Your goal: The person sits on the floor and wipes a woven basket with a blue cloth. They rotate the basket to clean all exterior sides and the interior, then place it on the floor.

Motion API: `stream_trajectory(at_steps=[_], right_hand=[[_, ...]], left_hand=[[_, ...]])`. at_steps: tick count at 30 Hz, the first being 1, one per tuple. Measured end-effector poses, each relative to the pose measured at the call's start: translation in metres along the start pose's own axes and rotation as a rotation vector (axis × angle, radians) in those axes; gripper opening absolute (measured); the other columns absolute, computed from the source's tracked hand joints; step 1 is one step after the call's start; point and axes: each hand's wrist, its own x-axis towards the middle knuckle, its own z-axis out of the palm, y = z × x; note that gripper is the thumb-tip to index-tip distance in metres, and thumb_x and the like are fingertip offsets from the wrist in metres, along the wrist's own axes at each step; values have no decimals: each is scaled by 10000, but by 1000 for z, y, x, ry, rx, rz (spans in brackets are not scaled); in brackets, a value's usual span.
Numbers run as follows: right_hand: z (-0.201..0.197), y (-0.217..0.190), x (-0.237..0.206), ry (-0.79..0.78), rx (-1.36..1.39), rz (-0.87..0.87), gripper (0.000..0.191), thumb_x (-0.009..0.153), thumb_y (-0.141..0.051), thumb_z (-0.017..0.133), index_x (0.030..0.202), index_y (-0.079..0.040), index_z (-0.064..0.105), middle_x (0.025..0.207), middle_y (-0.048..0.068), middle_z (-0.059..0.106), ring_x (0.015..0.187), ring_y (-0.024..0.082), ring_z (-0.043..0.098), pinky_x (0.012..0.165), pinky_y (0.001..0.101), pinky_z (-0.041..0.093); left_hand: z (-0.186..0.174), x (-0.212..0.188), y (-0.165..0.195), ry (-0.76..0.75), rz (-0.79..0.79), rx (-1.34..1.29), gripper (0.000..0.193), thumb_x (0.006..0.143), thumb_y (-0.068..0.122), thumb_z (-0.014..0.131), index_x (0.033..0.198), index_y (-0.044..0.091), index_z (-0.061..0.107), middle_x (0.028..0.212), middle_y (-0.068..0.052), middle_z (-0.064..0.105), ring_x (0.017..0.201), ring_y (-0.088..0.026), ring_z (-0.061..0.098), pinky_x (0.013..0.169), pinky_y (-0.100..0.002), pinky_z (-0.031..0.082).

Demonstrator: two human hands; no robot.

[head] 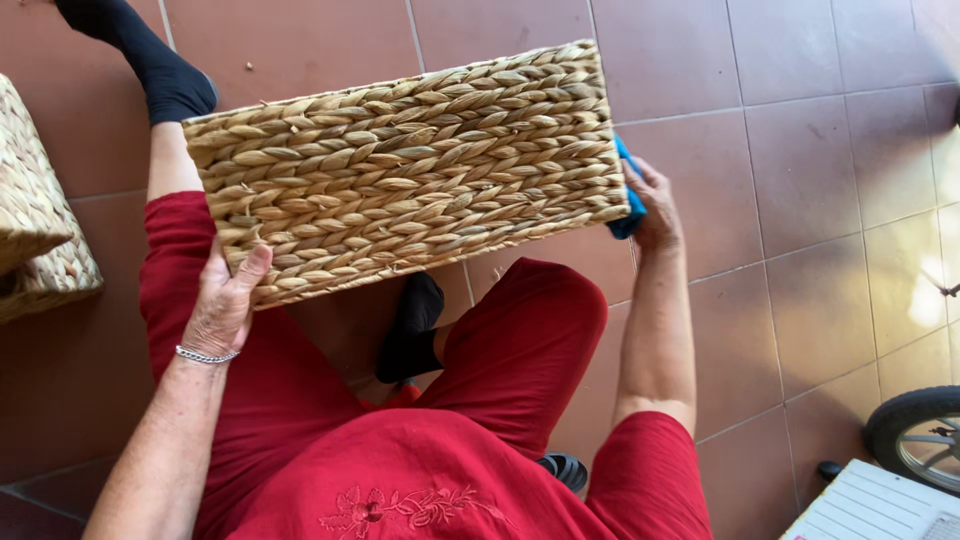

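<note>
A woven basket (410, 170) was held up over the lap, its braided side turned toward the camera and tilted, the right end higher and farther than the left. The left hand (225, 300) was laid against the basket's near-left corner, the thumb pressed up on the weave and the other fingers hidden behind the edge, so their spread could not be told. The right hand (655, 205) was set against the basket's right end, a blue cloth (630, 195) pressed between the palm and the weave; the fingers were bent over the cloth, mostly hidden.

The basket's near edge hung just above the knees in red trousers (520, 340); its far edge reached over the tiled floor (800, 150). At the far left corner a leg in a black sock (160, 70) lay stretched out, passing behind the basket. A second basket (40, 220) stood at the left edge of the view, well apart from the held one. To the right, bare tiles lay open as far as a wheel (915, 435) and a white slatted thing (870, 505) in the near-right corner.
</note>
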Motion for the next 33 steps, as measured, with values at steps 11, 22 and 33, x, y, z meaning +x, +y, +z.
stream_trajectory(at_steps=[11,22,33], right_hand=[[133,-172,-121,-70,-926,-638,335,1048,-149,759,1326,17,673,1107,89,686,995,173,644,939,346,548],[319,-139,-191,-204,-1293,-915,539,901,-318,811,1364,-138,601,965,127,587,803,323,648,651,456,522],[367,-118,-175,-161,-1481,-1022,496,868,-304,819,1280,-146,594,953,100,618,709,252,634,502,400,530]], left_hand=[[-4,48,-81,-3,-251,-144,480,1023,179,657,1465,107,483,1299,-81,620,1117,-259,589,844,-426,507],[-11,15,43,58,295,-107,602,1142,391,492,1613,41,357,1651,-152,445,1516,-230,437,1268,-340,352],[-31,4,176,105,493,246,183,1155,183,676,1115,24,758,964,22,660,900,-44,555,832,-220,470]])
